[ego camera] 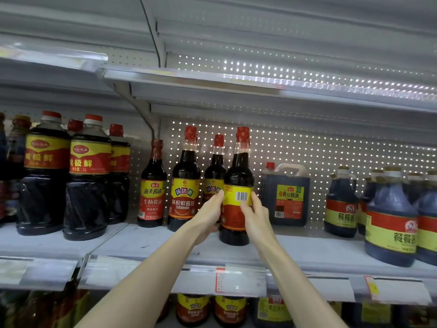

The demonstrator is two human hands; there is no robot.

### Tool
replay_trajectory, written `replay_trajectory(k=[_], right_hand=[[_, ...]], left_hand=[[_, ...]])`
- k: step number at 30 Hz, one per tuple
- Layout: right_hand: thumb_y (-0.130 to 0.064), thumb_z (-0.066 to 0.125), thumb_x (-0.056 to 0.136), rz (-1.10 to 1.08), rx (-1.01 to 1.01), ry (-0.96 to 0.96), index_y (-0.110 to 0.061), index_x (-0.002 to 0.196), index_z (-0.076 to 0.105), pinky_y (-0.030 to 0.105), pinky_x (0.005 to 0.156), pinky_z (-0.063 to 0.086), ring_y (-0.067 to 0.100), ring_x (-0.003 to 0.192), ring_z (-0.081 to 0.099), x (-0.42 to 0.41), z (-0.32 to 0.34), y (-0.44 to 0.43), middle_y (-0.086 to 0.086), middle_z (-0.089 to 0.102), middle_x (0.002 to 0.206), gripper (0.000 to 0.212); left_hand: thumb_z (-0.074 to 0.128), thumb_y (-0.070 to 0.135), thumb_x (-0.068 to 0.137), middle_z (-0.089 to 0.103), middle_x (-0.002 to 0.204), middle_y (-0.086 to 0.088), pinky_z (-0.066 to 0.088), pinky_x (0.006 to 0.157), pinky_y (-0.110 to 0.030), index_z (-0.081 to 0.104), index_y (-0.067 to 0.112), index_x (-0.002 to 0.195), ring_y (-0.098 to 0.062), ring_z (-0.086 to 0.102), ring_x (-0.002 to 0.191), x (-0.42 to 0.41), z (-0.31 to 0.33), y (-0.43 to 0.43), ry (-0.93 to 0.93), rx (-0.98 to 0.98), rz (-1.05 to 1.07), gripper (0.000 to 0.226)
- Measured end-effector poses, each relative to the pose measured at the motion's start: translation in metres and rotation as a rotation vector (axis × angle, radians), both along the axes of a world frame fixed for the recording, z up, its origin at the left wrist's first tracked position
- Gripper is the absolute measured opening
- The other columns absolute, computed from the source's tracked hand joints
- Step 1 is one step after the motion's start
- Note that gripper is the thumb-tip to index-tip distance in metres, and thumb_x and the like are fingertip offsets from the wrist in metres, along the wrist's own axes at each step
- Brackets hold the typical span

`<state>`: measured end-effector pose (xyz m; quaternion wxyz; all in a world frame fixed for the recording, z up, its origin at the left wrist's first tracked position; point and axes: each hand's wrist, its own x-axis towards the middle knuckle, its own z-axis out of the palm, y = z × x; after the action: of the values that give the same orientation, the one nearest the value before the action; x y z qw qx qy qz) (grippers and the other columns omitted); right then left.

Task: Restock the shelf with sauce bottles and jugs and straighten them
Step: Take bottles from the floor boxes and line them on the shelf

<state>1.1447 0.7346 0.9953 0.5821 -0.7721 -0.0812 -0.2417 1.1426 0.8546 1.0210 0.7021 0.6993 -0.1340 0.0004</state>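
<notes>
1. risk of tipping: the bottle (237,185) is tall and narrow and stands toward the front of the shelf (153,242). if it is turned too quickly, or released while it leans, i think it can fall forward off the shelf.
2. risk for neighbours: a second bottle (214,166) stands just behind it on the left, and a jug (286,195) is near on the right. a wide push backward could knock the second bottle; the jug seems far enough away.
3. risk of wrong facing: the barcode (241,197) looks toward the camera, while the second bottle shows its front side. if the bottle is pushed back like this, it is not straightened.
4. left hand (209,217): its fingers reach up along the left side of the label (233,214), only a little bent, and the thumb lies low at the front. the bottle sits between them, held lightly, i judge.
5. right hand (255,217): its fingers are curled round the right side and the thumb lies across the label under the barcode. it grips the bottle.
6. i cannot tell whether the base rests on the shelf or is just above it.
</notes>
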Motion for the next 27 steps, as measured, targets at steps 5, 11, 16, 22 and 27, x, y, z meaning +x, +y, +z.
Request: replay_trajectory(k=[5,11,16,22,27], right_hand=[[-0.044,0.038,0.101,0.032,-0.037,0.045,-0.034,0.152,0.022,0.046,0.107,0.041,0.021,0.129,0.043,0.002,0.003,0.000,0.000,0.033,0.146,0.055],[-0.037,0.038,0.103,0.157,0.061,0.098,-0.031,0.150,0.026,0.047,0.108,0.040,0.020,0.125,0.048,0.004,0.010,0.005,0.003,0.045,0.144,0.049],[-0.034,0.035,0.104,0.211,0.037,0.169,-0.029,0.151,0.023,0.038,0.102,0.040,0.019,0.123,0.048,-0.005,0.020,0.005,0.001,0.046,0.144,0.048],[-0.032,0.039,0.103,0.163,0.013,0.105,-0.033,0.153,0.012,0.048,0.107,0.040,0.023,0.131,0.042,-0.017,0.012,0.013,0.000,0.037,0.149,0.057],[-0.033,0.039,0.103,0.243,0.110,0.178,-0.035,0.153,0.011,0.051,0.105,0.039,0.026,0.133,0.041,-0.018,0.018,0.015,0.001,0.037,0.149,0.058]], left_hand=[[0.026,0.046,0.103,0.051,0.116,0.004,0.042,0.092,-0.038,0.042,0.024,0.136,-0.016,0.051,0.105,-0.002,-0.004,0.008,-0.059,-0.006,0.015,0.042],[0.027,0.045,0.103,0.056,0.103,0.013,0.049,0.080,-0.031,0.045,0.027,0.125,-0.006,0.055,0.092,-0.006,-0.010,0.021,-0.134,0.057,0.051,0.033],[0.024,0.046,0.103,0.052,0.121,0.004,0.043,0.090,-0.037,0.041,0.023,0.133,-0.014,0.049,0.104,-0.006,-0.003,0.028,-0.131,0.075,0.105,0.042],[0.027,0.047,0.103,0.052,0.133,-0.001,0.040,0.091,-0.041,0.040,0.028,0.139,-0.018,0.050,0.108,-0.009,-0.003,0.019,-0.025,-0.029,0.024,0.043],[0.029,0.045,0.103,0.056,0.106,0.011,0.043,0.099,-0.048,0.044,0.030,0.125,-0.011,0.054,0.096,-0.011,-0.009,0.027,-0.040,-0.050,0.013,0.031]])
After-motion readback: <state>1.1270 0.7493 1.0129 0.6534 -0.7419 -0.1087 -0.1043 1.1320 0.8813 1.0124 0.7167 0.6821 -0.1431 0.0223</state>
